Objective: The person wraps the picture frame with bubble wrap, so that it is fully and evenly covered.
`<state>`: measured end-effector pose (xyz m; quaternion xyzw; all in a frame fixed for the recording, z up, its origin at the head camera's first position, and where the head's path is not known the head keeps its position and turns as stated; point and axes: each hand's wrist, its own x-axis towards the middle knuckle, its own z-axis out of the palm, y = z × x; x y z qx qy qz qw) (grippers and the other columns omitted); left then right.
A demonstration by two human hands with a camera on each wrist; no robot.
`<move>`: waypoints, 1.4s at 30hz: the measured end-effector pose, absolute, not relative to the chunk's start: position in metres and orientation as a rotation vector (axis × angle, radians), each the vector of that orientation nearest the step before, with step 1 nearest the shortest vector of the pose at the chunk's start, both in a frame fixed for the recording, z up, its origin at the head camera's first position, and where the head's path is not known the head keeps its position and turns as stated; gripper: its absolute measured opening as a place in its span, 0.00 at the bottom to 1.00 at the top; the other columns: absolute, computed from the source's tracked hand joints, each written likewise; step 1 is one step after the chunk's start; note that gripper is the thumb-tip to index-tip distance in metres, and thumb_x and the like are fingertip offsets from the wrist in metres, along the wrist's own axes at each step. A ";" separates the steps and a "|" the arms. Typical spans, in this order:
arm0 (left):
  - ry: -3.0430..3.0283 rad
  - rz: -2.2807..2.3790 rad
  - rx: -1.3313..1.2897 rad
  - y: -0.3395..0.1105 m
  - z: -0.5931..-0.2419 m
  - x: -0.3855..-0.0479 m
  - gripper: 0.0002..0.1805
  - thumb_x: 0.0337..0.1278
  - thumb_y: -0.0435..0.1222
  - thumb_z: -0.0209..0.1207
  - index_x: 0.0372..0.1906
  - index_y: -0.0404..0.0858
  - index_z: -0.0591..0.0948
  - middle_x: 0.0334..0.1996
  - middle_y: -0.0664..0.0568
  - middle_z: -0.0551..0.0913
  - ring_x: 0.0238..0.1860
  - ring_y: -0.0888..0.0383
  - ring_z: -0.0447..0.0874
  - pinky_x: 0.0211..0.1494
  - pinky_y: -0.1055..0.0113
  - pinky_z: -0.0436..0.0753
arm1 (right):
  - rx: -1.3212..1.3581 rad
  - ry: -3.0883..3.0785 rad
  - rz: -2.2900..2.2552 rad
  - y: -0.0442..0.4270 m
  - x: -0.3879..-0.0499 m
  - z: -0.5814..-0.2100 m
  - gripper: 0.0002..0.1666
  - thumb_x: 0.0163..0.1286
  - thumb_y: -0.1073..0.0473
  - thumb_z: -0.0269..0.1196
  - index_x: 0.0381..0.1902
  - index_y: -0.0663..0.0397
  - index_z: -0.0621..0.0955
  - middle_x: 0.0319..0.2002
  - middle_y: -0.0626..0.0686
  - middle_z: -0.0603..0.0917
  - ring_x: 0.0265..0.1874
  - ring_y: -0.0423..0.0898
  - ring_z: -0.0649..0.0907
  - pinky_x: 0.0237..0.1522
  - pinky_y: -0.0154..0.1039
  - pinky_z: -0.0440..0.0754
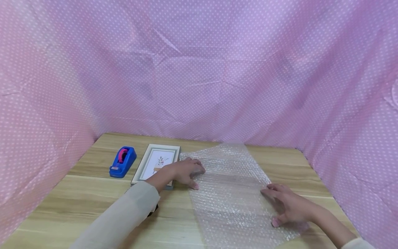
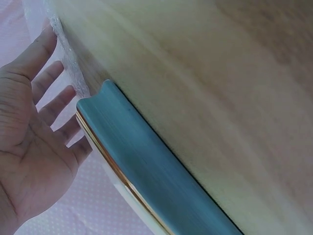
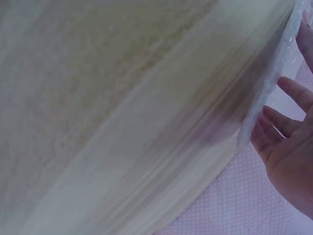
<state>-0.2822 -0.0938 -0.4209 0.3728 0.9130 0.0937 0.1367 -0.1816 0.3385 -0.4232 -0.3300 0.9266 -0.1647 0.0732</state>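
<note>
A clear sheet of bubble wrap [image 1: 230, 186] lies spread on the table, in the middle of the head view. My left hand [image 1: 186, 172] rests on its left edge with fingers spread. At the sheet's right edge, my right hand [image 1: 289, 204] touches the wrap with loosely bent fingers. A framed plant picture [image 1: 158, 160] lies face up beside my left wrist, partly covered by that arm. In the left wrist view the frame's blue-green side [image 2: 151, 156] is close to my left hand [image 2: 39, 137]. The right wrist view shows my right hand [image 3: 291, 132] against the wrap's edge [image 3: 266, 88].
A blue tape dispenser [image 1: 122, 162] with a pink roll stands left of the picture frame. A small black object [image 1: 153, 211] is partly hidden under the left sleeve. Pink dotted cloth [image 1: 199, 69] surrounds the wooden table [image 1: 93, 197] at the back and sides.
</note>
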 end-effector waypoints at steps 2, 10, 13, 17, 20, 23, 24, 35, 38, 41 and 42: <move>2.643 0.281 1.075 -0.093 -0.421 -0.282 0.38 0.57 0.57 0.70 0.71 0.52 0.75 0.72 0.54 0.69 0.71 0.49 0.65 0.72 0.49 0.71 | -0.976 2.768 -0.516 0.338 -0.181 -0.423 0.63 0.44 0.28 0.74 0.70 0.59 0.73 0.66 0.75 0.69 0.63 0.78 0.68 0.53 0.77 0.73; 2.646 0.325 1.099 -0.098 -0.424 -0.284 0.36 0.59 0.57 0.69 0.70 0.49 0.76 0.72 0.52 0.70 0.72 0.48 0.65 0.74 0.49 0.69 | -0.965 2.758 -0.541 0.338 -0.181 -0.424 0.62 0.43 0.27 0.74 0.71 0.57 0.73 0.67 0.72 0.69 0.63 0.76 0.69 0.51 0.76 0.76; 2.670 0.405 1.088 -0.104 -0.423 -0.285 0.34 0.61 0.54 0.68 0.69 0.46 0.77 0.70 0.50 0.72 0.71 0.47 0.67 0.73 0.49 0.70 | -0.969 2.761 -0.542 0.338 -0.181 -0.424 0.62 0.43 0.27 0.74 0.70 0.56 0.74 0.66 0.71 0.70 0.63 0.74 0.69 0.51 0.74 0.77; 2.791 0.438 1.040 -0.121 -0.420 -0.290 0.31 0.64 0.50 0.67 0.68 0.42 0.78 0.67 0.46 0.75 0.69 0.44 0.71 0.71 0.46 0.72 | -0.960 2.763 -0.547 0.337 -0.182 -0.424 0.62 0.42 0.27 0.74 0.70 0.55 0.74 0.65 0.69 0.70 0.62 0.73 0.70 0.51 0.74 0.77; 2.911 0.389 0.933 -0.138 -0.418 -0.294 0.30 0.65 0.49 0.65 0.68 0.41 0.78 0.68 0.42 0.75 0.69 0.40 0.71 0.70 0.41 0.71 | -0.967 2.772 -0.540 0.337 -0.183 -0.424 0.62 0.41 0.27 0.74 0.69 0.54 0.75 0.65 0.68 0.71 0.62 0.72 0.70 0.51 0.72 0.77; 2.990 0.364 0.786 -0.156 -0.415 -0.298 0.31 0.67 0.50 0.64 0.69 0.40 0.76 0.69 0.40 0.73 0.69 0.37 0.69 0.69 0.37 0.71 | -0.990 2.795 -0.517 0.337 -0.183 -0.424 0.61 0.40 0.26 0.74 0.68 0.54 0.75 0.64 0.66 0.72 0.61 0.69 0.72 0.50 0.69 0.79; 3.010 0.367 0.746 -0.162 -0.415 -0.299 0.31 0.67 0.49 0.63 0.69 0.39 0.76 0.69 0.39 0.73 0.69 0.36 0.69 0.68 0.37 0.72 | -0.998 2.803 -0.509 0.337 -0.183 -0.424 0.61 0.40 0.26 0.74 0.68 0.54 0.75 0.63 0.65 0.72 0.61 0.68 0.72 0.50 0.67 0.79; 3.054 0.577 0.432 -0.207 -0.410 -0.308 0.34 0.69 0.43 0.62 0.72 0.30 0.69 0.70 0.29 0.67 0.69 0.27 0.65 0.66 0.33 0.71 | -0.978 2.802 -0.494 0.340 -0.185 -0.424 0.59 0.40 0.26 0.74 0.67 0.50 0.76 0.63 0.61 0.71 0.61 0.64 0.71 0.52 0.62 0.79; 3.020 0.628 0.380 -0.213 -0.411 -0.310 0.36 0.68 0.42 0.62 0.73 0.28 0.66 0.70 0.25 0.65 0.69 0.25 0.62 0.68 0.32 0.69 | -0.969 2.795 -0.507 0.340 -0.185 -0.425 0.58 0.40 0.27 0.75 0.67 0.49 0.76 0.64 0.62 0.71 0.62 0.65 0.70 0.53 0.65 0.78; 2.992 0.641 0.310 -0.218 -0.413 -0.313 0.38 0.67 0.41 0.63 0.74 0.27 0.64 0.69 0.24 0.65 0.69 0.24 0.62 0.69 0.32 0.68 | -0.964 2.780 -0.534 0.340 -0.187 -0.425 0.57 0.41 0.29 0.76 0.67 0.49 0.76 0.64 0.63 0.71 0.62 0.67 0.70 0.53 0.68 0.77; 2.986 0.639 0.290 -0.219 -0.414 -0.313 0.38 0.67 0.41 0.63 0.75 0.28 0.63 0.69 0.23 0.65 0.69 0.24 0.62 0.69 0.32 0.67 | -0.960 2.773 -0.544 0.340 -0.187 -0.425 0.57 0.41 0.29 0.76 0.67 0.49 0.76 0.65 0.64 0.71 0.63 0.68 0.70 0.54 0.69 0.76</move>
